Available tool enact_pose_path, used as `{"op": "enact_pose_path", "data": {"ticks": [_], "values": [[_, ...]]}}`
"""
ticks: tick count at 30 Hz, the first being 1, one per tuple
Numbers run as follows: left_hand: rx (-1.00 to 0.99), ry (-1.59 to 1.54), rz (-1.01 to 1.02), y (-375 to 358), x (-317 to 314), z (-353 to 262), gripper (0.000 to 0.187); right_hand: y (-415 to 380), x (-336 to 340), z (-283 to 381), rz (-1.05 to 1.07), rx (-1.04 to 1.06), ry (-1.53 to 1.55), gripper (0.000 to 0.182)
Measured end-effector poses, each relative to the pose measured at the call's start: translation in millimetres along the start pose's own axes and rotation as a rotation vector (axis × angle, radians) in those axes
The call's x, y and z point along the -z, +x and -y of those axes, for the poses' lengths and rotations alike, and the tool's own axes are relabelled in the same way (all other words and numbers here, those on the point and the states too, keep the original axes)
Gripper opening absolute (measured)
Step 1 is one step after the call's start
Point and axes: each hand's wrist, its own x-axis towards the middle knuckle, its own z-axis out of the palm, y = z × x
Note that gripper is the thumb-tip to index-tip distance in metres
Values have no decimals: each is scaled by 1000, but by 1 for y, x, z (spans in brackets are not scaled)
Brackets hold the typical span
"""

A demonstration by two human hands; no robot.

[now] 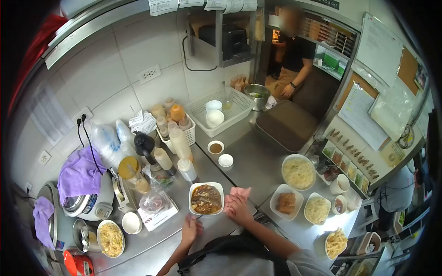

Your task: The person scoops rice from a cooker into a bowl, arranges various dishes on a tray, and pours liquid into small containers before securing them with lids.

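Note:
A white square bowl (206, 213) of brown, saucy food stands on the steel counter in front of me. Just below its left corner is my left hand (191, 228), fingers loosely apart and holding nothing. To the bowl's right, my right hand (237, 210) grips a pink cloth (240, 192) that spreads out past the fingers, close to the bowl's rim. Farther back sit a small white cup of brown sauce (215, 147) and a small white cup (225, 160).
Squeeze bottles (180, 143) and a white plastic basket (220, 129) line the wall. On the left are a rice cooker (90, 207) and a bowl of yellow rice (110, 239). Several food bowls, one with noodles (299, 172), stand right. Another person (294, 55) is beyond the opening.

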Motion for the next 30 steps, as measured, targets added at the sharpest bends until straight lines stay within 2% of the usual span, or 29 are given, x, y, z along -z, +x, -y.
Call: {"op": "enact_pose_path", "data": {"ticks": [2, 5, 8, 11, 14, 17, 18, 21, 23, 26, 28, 30], "values": [[-194, 187, -218, -10, -6, -26, 40, 2, -3, 12, -49, -10, 128, 22], [-255, 332, -123, 26, -7, -30, 33, 13, -11, 11, -159, 109, 61, 19], [-151, 113, -27, 37, -9, -26, 31, -3, -24, 17, -168, -93, 191, 24], [-71, -22, 90, 40, -13, -32, 32, -1, -28, 31, -239, -693, 943, 27], [-44, 40, 110, 51, -28, -30, 31, 2, -27, 23, -343, -849, 1627, 35], [-42, 133, 112, 53, -33, -30, 30, 6, -20, 22, -420, -856, 1877, 41], [-41, 157, 123, 52, -36, -32, 30, 9, -30, 2, -412, -692, 2228, 42], [1, 269, 250, 33, -36, -49, 33, 28, 27, 0, -411, -544, 2201, 44], [40, 248, 386, 13, -37, -75, 36, 46, 51, -2, -239, -502, 2188, 46], [67, 191, 507, -8, -47, -103, 39, 61, 39, -8, 176, -437, 2286, 47], [43, 136, 482, -13, -51, -111, 39, 85, 35, 16, 776, -47, 2344, 49], [11, 67, 400, -16, -54, -111, 39, 80, 44, 53, 845, -144, 2409, 52]]}}
